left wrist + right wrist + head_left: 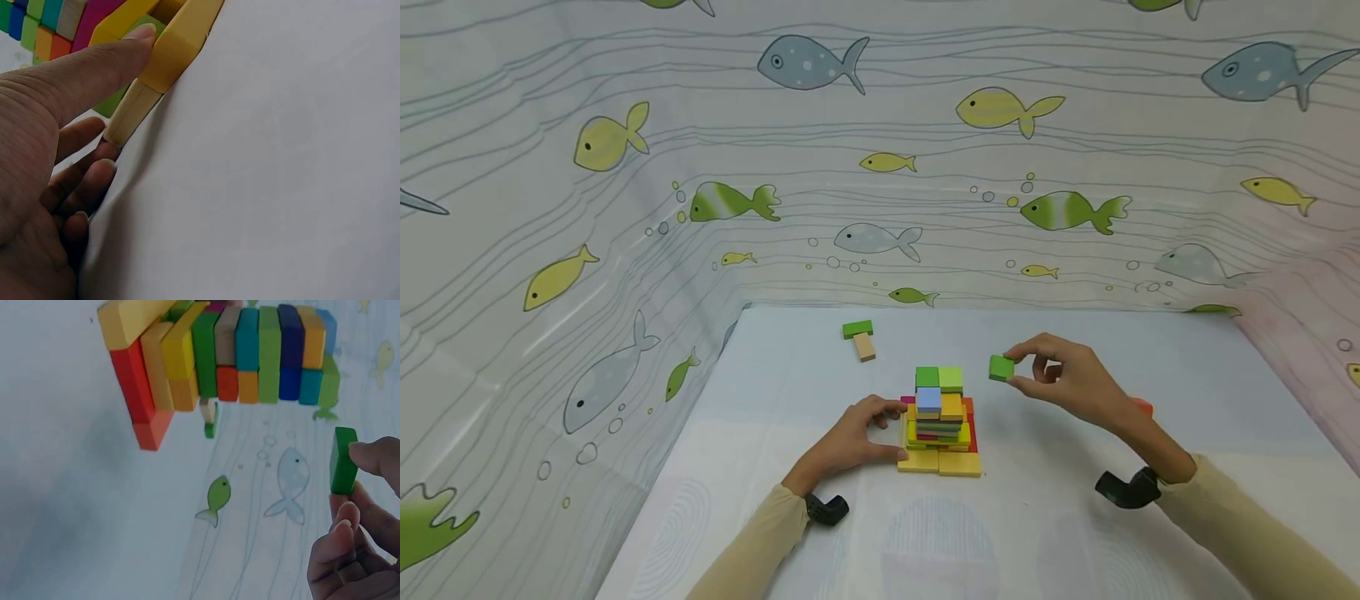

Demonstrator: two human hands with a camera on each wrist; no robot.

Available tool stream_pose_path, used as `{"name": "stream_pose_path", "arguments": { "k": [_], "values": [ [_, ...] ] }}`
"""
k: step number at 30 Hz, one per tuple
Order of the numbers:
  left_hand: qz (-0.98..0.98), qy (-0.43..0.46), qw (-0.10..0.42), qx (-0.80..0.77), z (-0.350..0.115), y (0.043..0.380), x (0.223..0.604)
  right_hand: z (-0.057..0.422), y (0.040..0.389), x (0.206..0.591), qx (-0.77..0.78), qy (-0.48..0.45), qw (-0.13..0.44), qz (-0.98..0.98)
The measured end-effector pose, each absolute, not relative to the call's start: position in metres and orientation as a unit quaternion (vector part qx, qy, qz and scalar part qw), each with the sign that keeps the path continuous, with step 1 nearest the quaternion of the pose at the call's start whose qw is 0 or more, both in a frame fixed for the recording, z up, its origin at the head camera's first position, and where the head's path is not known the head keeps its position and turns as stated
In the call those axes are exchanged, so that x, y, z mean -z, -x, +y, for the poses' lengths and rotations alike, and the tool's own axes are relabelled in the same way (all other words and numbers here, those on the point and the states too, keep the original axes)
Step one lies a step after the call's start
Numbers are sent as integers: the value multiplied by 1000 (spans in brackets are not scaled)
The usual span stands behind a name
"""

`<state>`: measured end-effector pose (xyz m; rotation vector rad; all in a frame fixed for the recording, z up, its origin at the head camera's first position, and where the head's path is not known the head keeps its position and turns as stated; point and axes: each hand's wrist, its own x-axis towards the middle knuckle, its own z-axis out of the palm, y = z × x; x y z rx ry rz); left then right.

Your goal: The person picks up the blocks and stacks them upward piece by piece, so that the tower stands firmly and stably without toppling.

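A tower of stacked coloured blocks [928, 402] stands on the white table, on a wider base of yellow and red blocks. My right hand [1071, 379] pinches a small green block [1002, 367] between thumb and fingers, in the air right of the tower's top. The right wrist view shows this green block [344, 461] apart from the tower. At the base's left side is my left hand [853, 437], thumb and fingers spread. In the left wrist view its thumb lies against the blocks near a yellow block [178, 53], and a fingertip meets a pale block [132, 111].
Behind the tower to the left lie a green block [857, 328] and a beige block [864, 347]. Part of a red-orange block [1142, 405] shows behind the right forearm. A fish-patterned sheet [820, 167] hangs round the table's back and sides.
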<state>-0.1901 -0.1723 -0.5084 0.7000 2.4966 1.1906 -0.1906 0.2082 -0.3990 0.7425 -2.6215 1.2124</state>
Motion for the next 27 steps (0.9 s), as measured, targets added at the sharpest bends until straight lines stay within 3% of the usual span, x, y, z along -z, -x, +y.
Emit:
{"name": "stream_pose_path", "arguments": {
  "k": [13,27],
  "values": [
    [860,-243,147,-425,-173,191,509,169,168,386,-435,-301,33,-848],
    [862,-245,148,-419,-174,192,508,147,163,389,-396,-298,43,-867]
  ]
}}
